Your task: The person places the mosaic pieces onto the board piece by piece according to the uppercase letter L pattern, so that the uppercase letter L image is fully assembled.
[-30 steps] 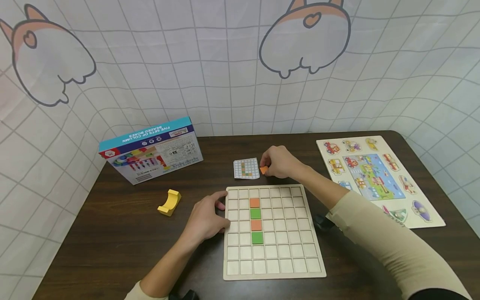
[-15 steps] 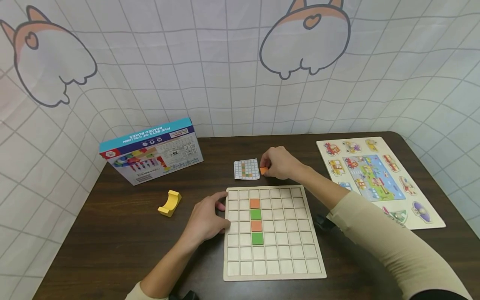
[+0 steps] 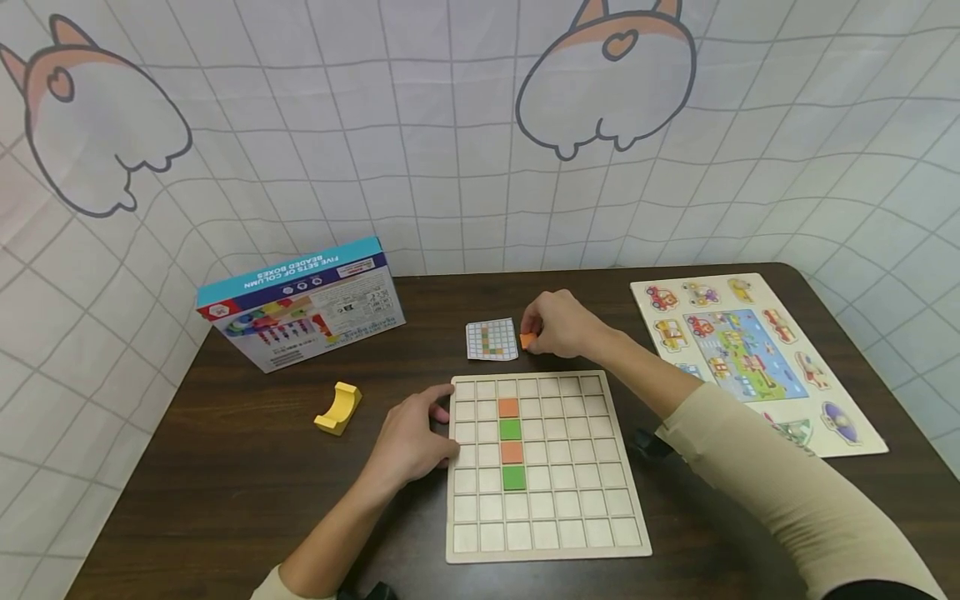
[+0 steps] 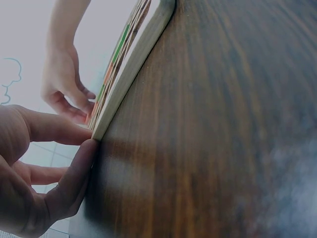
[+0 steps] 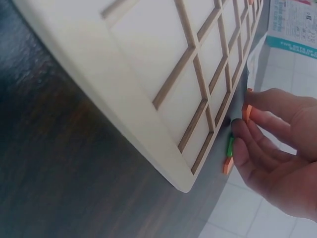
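Note:
A pale wooden grid board (image 3: 570,500) lies before me. One of its columns bears alternating orange (image 3: 512,452) and green tiles (image 3: 513,477). My left hand (image 3: 411,437) rests at the board's left edge, thumb and fingertips touching the rim, fingers fairly straight. Beyond the board, my right hand (image 3: 562,323) pinches a small orange square tile (image 5: 247,113) between thumb and finger. Beneath that hand, the right wrist view shows a green tile (image 5: 230,147) and another orange tile (image 5: 228,165). Left of the right hand lies a small pattern card (image 3: 491,340) with a printed coloured grid.
A blue-topped carton (image 3: 307,304) stands at the back left, with a yellow curved block (image 3: 339,408) in front of it. On the right lies a picture puzzle board (image 3: 832,408), partly covered by the right forearm. A tile-patterned cloth (image 3: 465,192) hangs behind the table.

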The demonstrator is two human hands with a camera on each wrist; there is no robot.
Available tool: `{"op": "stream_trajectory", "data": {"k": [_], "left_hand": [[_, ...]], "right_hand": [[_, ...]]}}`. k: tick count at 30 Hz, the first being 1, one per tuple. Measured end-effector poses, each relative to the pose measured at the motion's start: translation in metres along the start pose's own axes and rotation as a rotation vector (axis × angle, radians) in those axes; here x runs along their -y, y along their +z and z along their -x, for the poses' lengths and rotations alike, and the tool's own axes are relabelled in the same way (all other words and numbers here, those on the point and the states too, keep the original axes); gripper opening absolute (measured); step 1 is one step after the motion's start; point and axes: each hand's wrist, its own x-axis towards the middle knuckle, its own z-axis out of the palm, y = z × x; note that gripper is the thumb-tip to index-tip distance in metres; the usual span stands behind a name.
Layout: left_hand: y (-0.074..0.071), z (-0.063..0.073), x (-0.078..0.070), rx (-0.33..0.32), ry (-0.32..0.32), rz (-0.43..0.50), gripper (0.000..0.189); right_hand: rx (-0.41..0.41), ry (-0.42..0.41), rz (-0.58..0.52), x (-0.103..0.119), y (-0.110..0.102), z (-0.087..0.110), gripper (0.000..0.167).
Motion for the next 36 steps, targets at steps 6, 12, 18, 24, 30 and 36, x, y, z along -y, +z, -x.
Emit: {"op": "stream_trajectory", "data": {"k": [6,12,18,24,30,36], "left_hand": [[0.0,-0.001,0.001,0.001,0.0,-0.005,0.08],[0.001,-0.001,0.002,0.004,-0.003,0.006,0.08],[0.001,-0.001,0.002,0.0,0.003,0.007,0.079],[0.001,-0.001,0.002,-0.001,0.005,0.006,0.08],[0.001,-0.002,0.002,-0.001,0.004,0.009,0.08],[0.001,-0.001,0.003,-0.011,0.013,0.007,0.079]], "right_hand": [[-0.003,-0.012,0.008,-0.002,0.0,0.002,0.017],[-0.012,-0.024,0.006,-0.002,0.0,0.005,0.017],[-0.011,-0.024,0.012,0.0,-0.001,0.008,0.017],[-0.021,-0.036,0.02,-0.001,-0.001,0.011,0.016],[-0.034,-0.055,0.019,0.0,-0.001,0.015,0.015],[-0.018,-0.032,-0.012,0.002,-0.002,0.022,0.016]]}}
